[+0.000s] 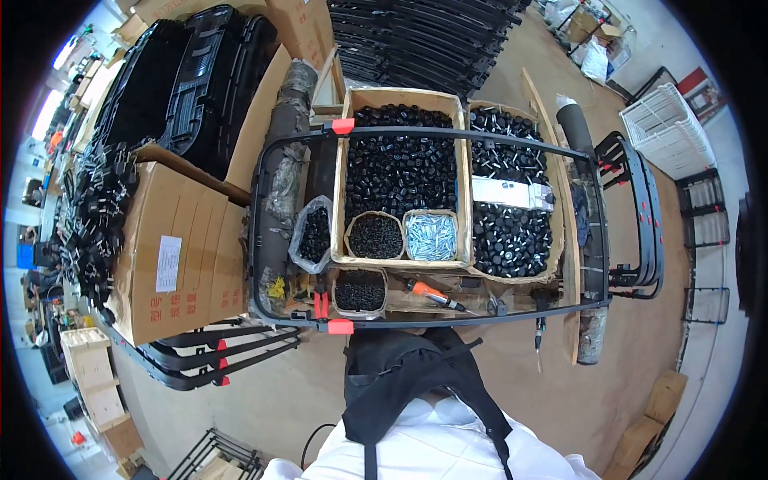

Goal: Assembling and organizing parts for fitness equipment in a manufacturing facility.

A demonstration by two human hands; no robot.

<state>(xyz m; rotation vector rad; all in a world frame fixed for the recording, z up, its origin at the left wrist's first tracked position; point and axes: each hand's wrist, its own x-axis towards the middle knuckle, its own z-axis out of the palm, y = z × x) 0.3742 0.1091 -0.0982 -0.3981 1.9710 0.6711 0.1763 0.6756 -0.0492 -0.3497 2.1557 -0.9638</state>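
Note:
Neither of my hands shows; only my white clothing and a black apron (412, 364) appear at the lower edge. In front of me, a black tubular frame (448, 130) with rounded corners and red pieces (342, 126) lies across the workbench. Inside its outline stands a wooden box (339, 184) full of small black plastic parts (400, 172). Two smaller containers sit in its near end, one with dark small parts (376, 238), one with silvery screws (432, 238). An orange and black power screwdriver (432, 294) lies by the frame's near bar.
Right of the box, a carton holds black round-headed bolts (512, 240) under a white strip (504, 192). A bag of black parts (314, 240) stands left. Large cartons (188, 256) fill the left side. More black frames (640, 216) hang at right; another tool (541, 320) hangs nearby.

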